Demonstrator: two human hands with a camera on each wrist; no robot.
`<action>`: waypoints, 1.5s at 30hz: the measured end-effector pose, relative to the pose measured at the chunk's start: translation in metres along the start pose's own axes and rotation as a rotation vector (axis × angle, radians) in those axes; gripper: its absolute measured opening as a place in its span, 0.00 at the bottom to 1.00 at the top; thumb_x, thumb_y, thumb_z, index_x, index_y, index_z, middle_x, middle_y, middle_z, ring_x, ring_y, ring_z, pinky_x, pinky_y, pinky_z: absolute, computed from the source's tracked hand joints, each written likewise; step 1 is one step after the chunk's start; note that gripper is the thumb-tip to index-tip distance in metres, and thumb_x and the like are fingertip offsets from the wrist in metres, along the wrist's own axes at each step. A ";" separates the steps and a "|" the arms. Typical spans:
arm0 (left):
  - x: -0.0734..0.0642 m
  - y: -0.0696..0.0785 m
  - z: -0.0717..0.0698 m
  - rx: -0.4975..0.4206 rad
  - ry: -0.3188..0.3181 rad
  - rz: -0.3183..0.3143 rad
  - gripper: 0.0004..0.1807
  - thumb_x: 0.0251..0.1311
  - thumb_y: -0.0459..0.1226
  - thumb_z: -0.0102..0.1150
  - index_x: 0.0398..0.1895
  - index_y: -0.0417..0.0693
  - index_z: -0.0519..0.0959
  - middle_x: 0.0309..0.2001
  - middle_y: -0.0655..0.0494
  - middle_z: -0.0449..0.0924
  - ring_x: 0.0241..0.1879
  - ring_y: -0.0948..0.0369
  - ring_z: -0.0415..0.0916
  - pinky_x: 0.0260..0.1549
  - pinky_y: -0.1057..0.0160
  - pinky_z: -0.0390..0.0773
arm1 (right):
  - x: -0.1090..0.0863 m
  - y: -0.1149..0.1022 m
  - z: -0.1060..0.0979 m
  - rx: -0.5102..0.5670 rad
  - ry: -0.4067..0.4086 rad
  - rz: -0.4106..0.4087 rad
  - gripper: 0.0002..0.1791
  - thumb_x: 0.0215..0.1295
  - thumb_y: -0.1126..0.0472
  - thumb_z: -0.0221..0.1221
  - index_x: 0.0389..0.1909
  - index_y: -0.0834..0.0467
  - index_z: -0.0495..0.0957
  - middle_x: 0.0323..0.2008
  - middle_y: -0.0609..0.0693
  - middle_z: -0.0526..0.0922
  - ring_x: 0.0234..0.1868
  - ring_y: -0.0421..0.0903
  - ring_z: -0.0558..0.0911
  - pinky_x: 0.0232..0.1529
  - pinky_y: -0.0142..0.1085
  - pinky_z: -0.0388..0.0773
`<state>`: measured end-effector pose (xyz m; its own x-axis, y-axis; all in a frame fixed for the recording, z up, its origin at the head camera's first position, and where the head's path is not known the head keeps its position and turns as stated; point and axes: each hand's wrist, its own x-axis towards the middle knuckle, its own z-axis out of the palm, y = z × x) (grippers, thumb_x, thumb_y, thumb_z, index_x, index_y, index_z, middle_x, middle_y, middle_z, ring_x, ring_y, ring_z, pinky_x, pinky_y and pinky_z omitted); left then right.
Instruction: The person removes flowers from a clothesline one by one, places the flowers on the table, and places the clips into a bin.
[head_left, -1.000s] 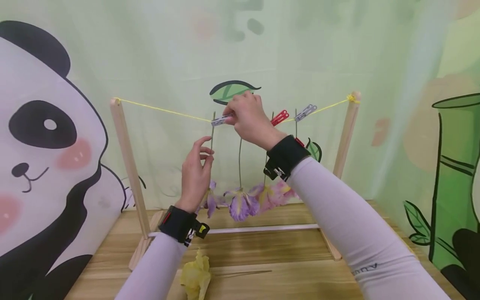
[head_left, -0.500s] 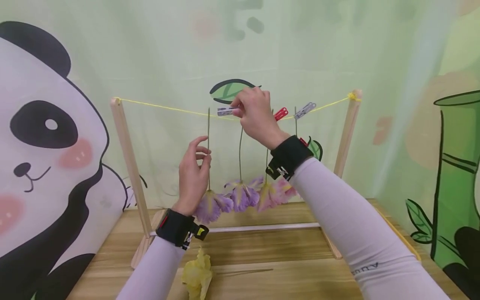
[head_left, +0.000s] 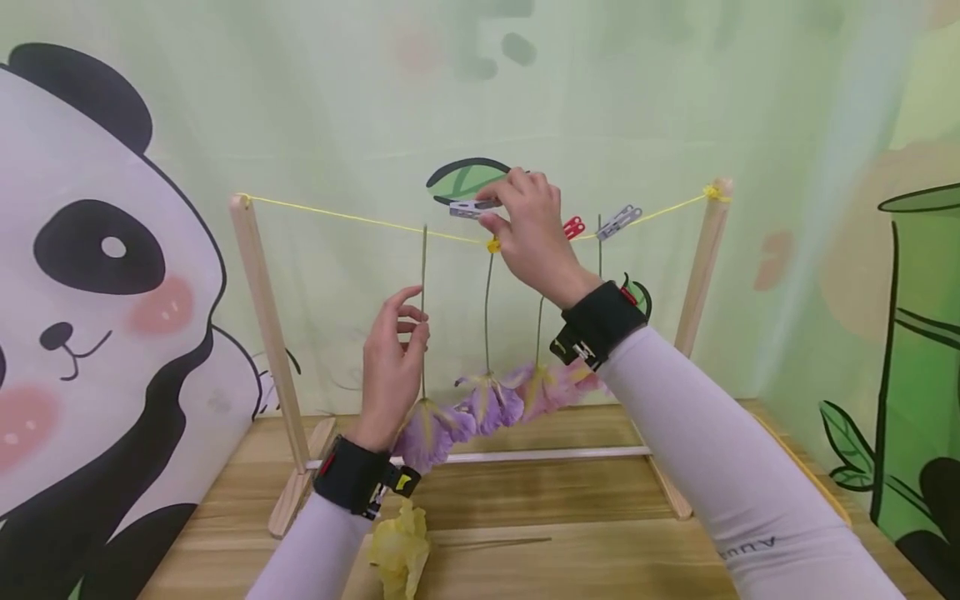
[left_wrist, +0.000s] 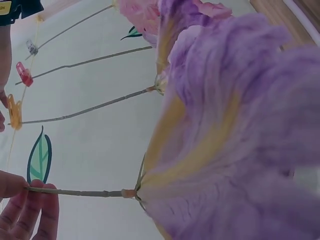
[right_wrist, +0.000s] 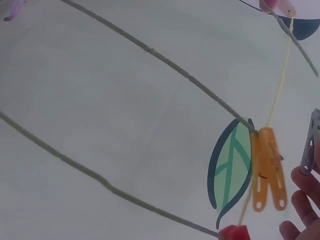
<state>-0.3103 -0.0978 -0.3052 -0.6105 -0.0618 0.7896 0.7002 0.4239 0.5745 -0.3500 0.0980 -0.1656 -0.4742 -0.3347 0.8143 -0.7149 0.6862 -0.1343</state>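
My left hand (head_left: 392, 358) pinches the thin green stem (head_left: 423, 267) of a purple artificial flower (head_left: 431, 437), which hangs head down. The stem's upper end overlaps the yellow string (head_left: 337, 214) in the head view. In the left wrist view, thumb and fingertips hold this stem (left_wrist: 80, 192). My right hand (head_left: 536, 242) pinches a grey clothespin (head_left: 467, 209) by its handle end, a little above the string and right of that stem. Beneath this hand an orange clothespin (right_wrist: 268, 167) clips a second purple flower (head_left: 491, 404) to the string.
Right of my right hand, a red clothespin (head_left: 574, 227) and another grey clothespin (head_left: 619, 222) hold pink flowers (head_left: 551, 390) on the string. Two wooden posts (head_left: 262, 317) carry it, joined by a white bar (head_left: 525, 456). A yellow flower (head_left: 400, 550) lies on the wooden table (head_left: 600, 554).
The grey clothespin has come away from the stem and string, rising up and right with my right hand. The left-held purple flower has turned to show its petals broadly.
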 end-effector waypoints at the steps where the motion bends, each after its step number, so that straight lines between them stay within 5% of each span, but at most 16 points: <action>1: -0.001 0.000 0.000 0.000 0.000 0.001 0.25 0.67 0.29 0.52 0.64 0.58 0.68 0.42 0.48 0.75 0.39 0.54 0.76 0.31 0.54 0.79 | -0.001 0.001 -0.001 0.004 0.007 -0.002 0.12 0.65 0.60 0.60 0.48 0.59 0.78 0.42 0.54 0.73 0.50 0.54 0.65 0.55 0.50 0.59; 11: -0.020 0.031 -0.009 0.032 -0.037 -0.004 0.22 0.65 0.23 0.50 0.62 0.40 0.68 0.40 0.38 0.74 0.38 0.47 0.75 0.30 0.52 0.77 | -0.025 0.003 -0.017 0.097 0.113 -0.053 0.13 0.64 0.59 0.61 0.48 0.60 0.78 0.39 0.55 0.73 0.50 0.54 0.64 0.55 0.51 0.56; 22: -0.037 -0.013 0.003 0.045 -0.065 0.021 0.25 0.65 0.26 0.53 0.63 0.54 0.69 0.40 0.47 0.75 0.38 0.56 0.76 0.29 0.56 0.77 | -0.061 0.018 -0.023 0.141 0.183 -0.030 0.15 0.63 0.60 0.62 0.49 0.61 0.78 0.39 0.57 0.73 0.51 0.54 0.63 0.53 0.51 0.56; 29: -0.052 -0.013 0.006 0.106 -0.091 0.079 0.25 0.66 0.29 0.52 0.63 0.59 0.69 0.40 0.54 0.73 0.39 0.60 0.74 0.28 0.59 0.76 | -0.085 0.030 -0.026 0.133 0.238 -0.028 0.17 0.59 0.61 0.65 0.49 0.62 0.78 0.41 0.58 0.74 0.52 0.56 0.63 0.55 0.54 0.55; 45: -0.070 -0.006 0.004 0.177 -0.061 0.127 0.22 0.66 0.30 0.52 0.61 0.58 0.71 0.38 0.55 0.73 0.37 0.63 0.73 0.32 0.59 0.78 | -0.153 0.062 -0.056 0.162 0.369 0.138 0.21 0.55 0.74 0.64 0.51 0.63 0.78 0.45 0.63 0.74 0.53 0.57 0.63 0.49 0.55 0.56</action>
<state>-0.2736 -0.0920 -0.3647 -0.5464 0.0544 0.8358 0.7002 0.5773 0.4201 -0.2928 0.2278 -0.2665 -0.3765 0.0270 0.9260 -0.7432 0.5880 -0.3192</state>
